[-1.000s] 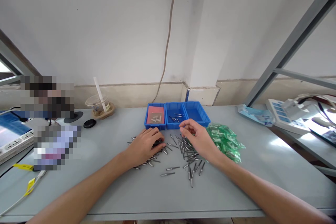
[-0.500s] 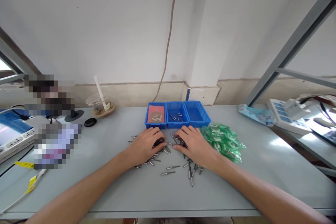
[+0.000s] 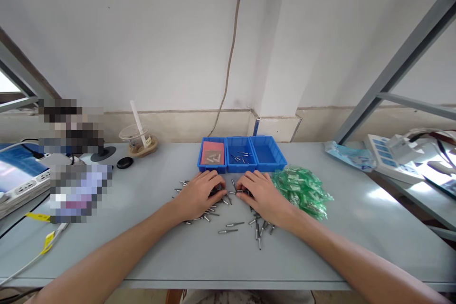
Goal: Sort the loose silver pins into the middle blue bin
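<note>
My left hand (image 3: 197, 194) rests on the table, fingers curled around several metal pins (image 3: 215, 191), silver at one end with a thin shaft. Opposite it, my right hand (image 3: 265, 198) curls over more such pins (image 3: 245, 193). The palms hide much of both piles. Two loose pins (image 3: 228, 231) lie nearer the table's front edge, between my forearms. Just beyond my fingertips stand three joined blue bins (image 3: 241, 168). The left bin holds a red card (image 3: 213, 147) and a small bag of pale pieces (image 3: 213, 157); a few thin pins (image 3: 243, 154) lie in the middle one.
Crumpled green plastic bags (image 3: 302, 192) lie right of my right hand. A lidded cup with a straw (image 3: 137, 135) and a black round object (image 3: 124, 163) stand at the left. Power strips (image 3: 388, 156) and cables sit toward both ends of the grey table (image 3: 171, 261).
The view has shifted slightly. Both hands stay curled over the pins in nearly the same places, with only slight finger movement.
</note>
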`<move>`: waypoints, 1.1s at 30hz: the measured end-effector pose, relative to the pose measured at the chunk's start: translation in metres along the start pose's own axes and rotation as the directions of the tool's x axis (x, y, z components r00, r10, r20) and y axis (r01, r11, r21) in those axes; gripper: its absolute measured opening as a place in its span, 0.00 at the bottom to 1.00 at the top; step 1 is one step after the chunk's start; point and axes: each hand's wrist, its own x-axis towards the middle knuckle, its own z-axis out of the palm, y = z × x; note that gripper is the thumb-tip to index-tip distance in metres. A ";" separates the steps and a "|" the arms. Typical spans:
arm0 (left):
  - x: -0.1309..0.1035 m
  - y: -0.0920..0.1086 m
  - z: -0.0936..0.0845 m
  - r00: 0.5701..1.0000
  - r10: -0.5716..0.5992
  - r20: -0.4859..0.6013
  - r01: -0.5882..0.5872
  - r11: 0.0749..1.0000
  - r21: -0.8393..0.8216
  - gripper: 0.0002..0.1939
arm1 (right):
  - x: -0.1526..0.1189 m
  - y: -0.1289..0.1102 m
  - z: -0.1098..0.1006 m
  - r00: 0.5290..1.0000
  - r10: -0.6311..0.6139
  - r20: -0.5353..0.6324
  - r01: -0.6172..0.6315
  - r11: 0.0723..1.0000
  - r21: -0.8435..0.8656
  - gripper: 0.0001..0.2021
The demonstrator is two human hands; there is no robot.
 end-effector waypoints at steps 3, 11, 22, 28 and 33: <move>-0.001 0.002 -0.001 1.000 0.027 0.004 -0.027 0.999 0.024 0.11 | 0.000 0.000 0.000 1.000 0.002 0.000 -0.002 1.000 -0.005 0.04; -0.001 0.004 0.000 0.996 0.083 0.013 -0.084 0.989 0.125 0.10 | 0.000 -0.001 0.001 1.000 0.010 -0.016 -0.010 1.000 -0.022 0.04; -0.001 0.003 0.005 0.989 0.141 0.035 -0.145 0.952 0.270 0.11 | 0.000 0.000 0.003 1.000 -0.006 -0.014 0.005 0.998 -0.061 0.05; 0.000 0.004 0.006 0.983 0.176 0.051 -0.182 0.917 0.356 0.11 | 0.001 -0.003 0.002 1.000 -0.020 -0.019 0.018 0.995 -0.100 0.07; 0.000 0.005 0.005 0.981 0.186 0.048 -0.189 0.898 0.397 0.11 | 0.001 -0.007 0.002 1.000 -0.002 -0.020 -0.001 0.995 -0.103 0.07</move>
